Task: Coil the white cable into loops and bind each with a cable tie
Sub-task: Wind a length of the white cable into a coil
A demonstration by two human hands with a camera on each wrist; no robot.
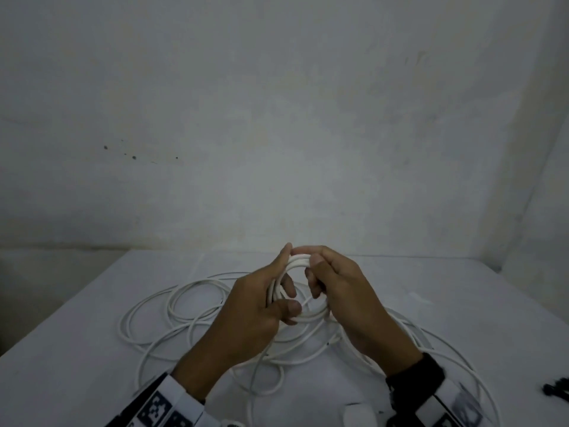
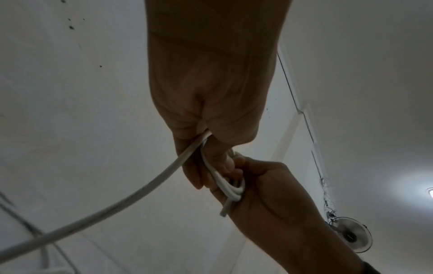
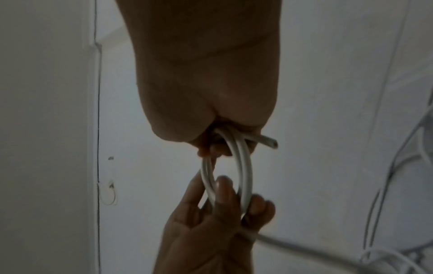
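White-topped bench point(image 1: 92, 349), wide and flat, fills the near half of the head view, with a pale wall behind it.

Long white round-jacketed cable point(image 1: 191, 306): one continuous length as far as I can tell. Most of it lies slack on the bench in large overlapping rings, spreading left, right and toward the near edge beneath both forearms. Ring count on the bench cannot be told; they cross too often.

Small tight coil of the same white cable point(image 1: 298, 261) is held above the bench centre, between the hands. About three turns show in the left wrist view. The coil stands roughly upright, its plane facing the person and its opening visible between the hands.

Left hand point(image 1: 261, 303): fingers curled round the left side of the coil, thumb pressing the lower strands. Right hand point(image 1: 338, 291): fingers pinch the right and top side. The cut cable end point(image 3: 269, 143) sticks out just beside the right hand.

Judgement: the slack feeds from the left hand down to the bench, so the next turn is drawn up from below.

Small dark objects point(image 1: 558, 388), far right at the bench's near edge, are possibly cable ties; number unclear.
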